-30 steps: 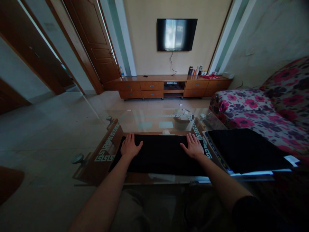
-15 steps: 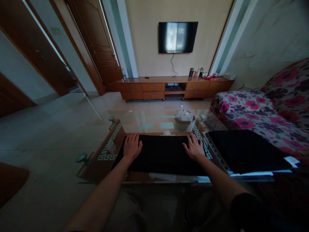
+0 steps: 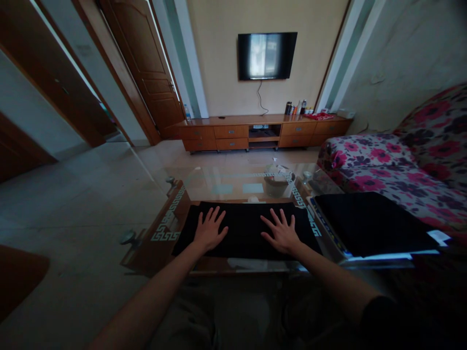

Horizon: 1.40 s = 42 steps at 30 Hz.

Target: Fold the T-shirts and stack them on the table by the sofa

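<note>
A folded black cloth (image 3: 244, 233) lies flat across the near part of the glass table (image 3: 204, 189). My left hand (image 3: 211, 228) rests palm down on the cloth's left half, fingers spread and holding nothing. On the right half, my right hand (image 3: 281, 232) lies likewise with its fingers apart. The underside of both palms is hidden. To the right of the cloth sits another folded black cloth (image 3: 375, 223), on top of a pale and patterned layer, with a white tag at its right corner.
A floral sofa (image 3: 383, 165) stands along the right side. Beyond the table, a long wooden cabinet (image 3: 229, 131) runs below a wall television (image 3: 267, 56), with several bottles on its right part. Under the glass shows a waste basket (image 3: 279, 184).
Both hands have slid inward over the cloth from its left and right ends, and their fingers have spread wider. The other folded black cloth stays in place.
</note>
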Available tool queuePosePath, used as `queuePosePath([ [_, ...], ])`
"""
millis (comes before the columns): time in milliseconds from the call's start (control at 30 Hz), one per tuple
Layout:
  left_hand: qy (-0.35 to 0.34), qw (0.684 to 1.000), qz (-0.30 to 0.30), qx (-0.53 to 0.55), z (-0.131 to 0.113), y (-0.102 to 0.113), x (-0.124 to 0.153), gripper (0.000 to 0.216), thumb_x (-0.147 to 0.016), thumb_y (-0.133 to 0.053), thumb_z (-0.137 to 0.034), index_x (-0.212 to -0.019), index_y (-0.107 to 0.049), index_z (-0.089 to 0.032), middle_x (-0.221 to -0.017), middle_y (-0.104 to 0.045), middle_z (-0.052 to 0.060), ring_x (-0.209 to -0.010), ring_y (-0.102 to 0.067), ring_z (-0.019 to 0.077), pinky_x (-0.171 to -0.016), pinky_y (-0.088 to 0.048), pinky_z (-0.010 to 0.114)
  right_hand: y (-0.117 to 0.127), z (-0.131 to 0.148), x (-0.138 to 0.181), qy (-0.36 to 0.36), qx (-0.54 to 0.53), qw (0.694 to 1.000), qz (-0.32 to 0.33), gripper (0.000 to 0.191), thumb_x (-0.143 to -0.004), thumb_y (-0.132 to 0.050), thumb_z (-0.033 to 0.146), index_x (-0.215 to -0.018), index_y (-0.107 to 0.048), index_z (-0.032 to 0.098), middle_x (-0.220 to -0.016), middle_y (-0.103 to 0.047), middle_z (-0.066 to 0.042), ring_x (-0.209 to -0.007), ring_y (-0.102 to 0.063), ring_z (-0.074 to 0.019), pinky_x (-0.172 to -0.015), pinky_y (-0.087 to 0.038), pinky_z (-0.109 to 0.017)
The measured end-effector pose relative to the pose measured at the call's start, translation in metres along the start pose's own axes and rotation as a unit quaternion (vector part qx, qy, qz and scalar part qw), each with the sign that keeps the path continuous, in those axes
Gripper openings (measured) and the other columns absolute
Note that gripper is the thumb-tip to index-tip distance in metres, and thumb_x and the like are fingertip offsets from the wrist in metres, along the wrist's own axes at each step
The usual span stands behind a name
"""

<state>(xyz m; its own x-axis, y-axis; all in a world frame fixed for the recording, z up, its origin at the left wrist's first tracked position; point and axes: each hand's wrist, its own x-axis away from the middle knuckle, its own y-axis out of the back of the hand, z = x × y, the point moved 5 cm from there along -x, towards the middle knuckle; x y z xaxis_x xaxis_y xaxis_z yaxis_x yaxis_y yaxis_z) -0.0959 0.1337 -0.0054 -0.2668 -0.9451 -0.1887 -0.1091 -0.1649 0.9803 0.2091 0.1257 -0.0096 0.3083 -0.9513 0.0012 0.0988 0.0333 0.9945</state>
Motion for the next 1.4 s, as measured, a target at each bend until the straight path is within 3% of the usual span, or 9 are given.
queuePosePath([
  [200, -0.13, 0.986, 0.079, 0.062, -0.037, 0.001, 0.003, 0.076, -0.093, -0.045, -0.064, -0.16, -0.016, -0.042, -0.17, -0.011, 0.0, -0.155, -0.012, 0.0314, -0.122, -0.006, 0.058, 0.003, 0.02, -0.001, 0.026, -0.009, 1.0, -0.006, 0.075, -0.093, -0.029, 0.078, -0.159, -0.017, 0.045, -0.17, 0.0, -0.001, -0.153, 0.0, -0.0418, -0.113, 0.003, -0.072],
  [467, -0.134, 0.985, 0.094, 0.061, -0.04, 0.002, 0.005, 0.075, -0.092, -0.044, -0.068, -0.158, -0.017, -0.045, -0.169, -0.015, 0.0, -0.154, -0.016, 0.0308, -0.121, -0.011, 0.059, -0.001, 0.029, -0.001, 0.025, -0.011, 0.999, 0.023, 0.074, -0.091, -0.031, 0.08, -0.157, -0.022, 0.049, -0.17, 0.0, 0.002, -0.153, 0.001, -0.0419, -0.113, 0.002, -0.073],
  [633, 0.022, 1.0, -0.019, 0.005, 0.012, 0.009, 0.003, 0.075, -0.096, -0.039, -0.063, -0.161, -0.019, -0.032, -0.168, -0.021, 0.006, -0.154, -0.017, 0.0285, -0.123, -0.013, 0.05, 0.002, -0.01, -0.01, -0.063, -0.008, 0.998, -0.018, 0.07, -0.097, -0.025, 0.073, -0.159, -0.023, 0.042, -0.17, 0.001, -0.001, -0.154, -0.002, -0.0365, -0.118, -0.004, -0.064],
  [733, 0.082, 0.997, -0.007, -0.015, 0.044, -0.005, 0.008, 0.076, -0.096, -0.038, -0.06, -0.161, -0.023, -0.023, -0.168, -0.02, 0.01, -0.154, -0.016, 0.0287, -0.123, -0.016, 0.048, -0.002, -0.045, -0.013, -0.148, 0.023, 0.988, -0.043, 0.071, -0.098, -0.024, 0.069, -0.161, -0.021, 0.036, -0.17, 0.003, -0.004, -0.154, 0.002, -0.0379, -0.118, -0.001, -0.064],
  [833, 0.091, 0.996, 0.009, -0.018, 0.058, -0.016, 0.01, 0.077, -0.096, -0.037, -0.061, -0.16, -0.025, -0.02, -0.168, -0.017, 0.011, -0.155, -0.015, 0.0286, -0.122, -0.018, 0.047, -0.011, -0.063, -0.016, -0.157, 0.033, 0.986, -0.032, 0.074, -0.097, -0.022, 0.071, -0.162, -0.018, 0.035, -0.17, 0.002, -0.005, -0.154, 0.003, -0.0371, -0.119, 0.0, -0.062],
  [1033, 0.109, 0.994, 0.0, -0.002, 0.053, -0.011, 0.007, 0.075, -0.097, -0.036, -0.058, -0.159, -0.027, -0.017, -0.166, -0.022, 0.013, -0.154, -0.019, 0.0278, -0.122, -0.02, 0.046, -0.014, -0.063, -0.019, -0.156, 0.033, 0.987, -0.034, 0.077, -0.096, -0.021, 0.073, -0.162, -0.019, 0.034, -0.17, -0.001, -0.007, -0.154, 0.004, -0.038, -0.118, 0.001, -0.063],
  [1233, 0.321, 0.946, -0.048, -0.009, 0.08, 0.001, 0.025, 0.076, -0.097, -0.031, -0.051, -0.154, -0.029, 0.0, -0.159, -0.032, 0.027, -0.148, -0.03, 0.0369, -0.117, -0.028, 0.051, -0.013, -0.062, -0.018, -0.161, 0.032, 0.986, -0.023, 0.076, -0.097, -0.02, 0.071, -0.162, -0.017, 0.032, -0.17, 0.003, -0.007, -0.154, 0.004, -0.0376, -0.117, 0.002, -0.063],
  [1300, 0.363, 0.931, -0.033, -0.018, 0.093, 0.005, 0.035, 0.078, -0.096, -0.034, -0.054, -0.149, -0.037, 0.003, -0.155, -0.038, 0.03, -0.145, -0.035, 0.0399, -0.115, -0.032, 0.052, -0.014, -0.063, -0.019, -0.162, 0.031, 0.986, -0.025, 0.077, -0.096, -0.02, 0.072, -0.162, -0.017, 0.032, -0.17, 0.004, -0.007, -0.154, 0.004, -0.038, -0.117, 0.002, -0.063],
  [1400, 0.339, 0.94, 0.018, -0.015, 0.107, 0.016, 0.038, 0.068, -0.093, -0.043, -0.053, -0.135, -0.055, -0.001, -0.142, -0.053, 0.029, -0.135, -0.049, 0.0399, -0.108, -0.042, 0.05, -0.016, -0.063, -0.02, -0.165, 0.034, 0.985, -0.027, 0.077, -0.096, -0.021, 0.072, -0.162, -0.017, 0.033, -0.17, 0.003, -0.007, -0.154, 0.004, -0.0382, -0.117, 0.002, -0.064],
])
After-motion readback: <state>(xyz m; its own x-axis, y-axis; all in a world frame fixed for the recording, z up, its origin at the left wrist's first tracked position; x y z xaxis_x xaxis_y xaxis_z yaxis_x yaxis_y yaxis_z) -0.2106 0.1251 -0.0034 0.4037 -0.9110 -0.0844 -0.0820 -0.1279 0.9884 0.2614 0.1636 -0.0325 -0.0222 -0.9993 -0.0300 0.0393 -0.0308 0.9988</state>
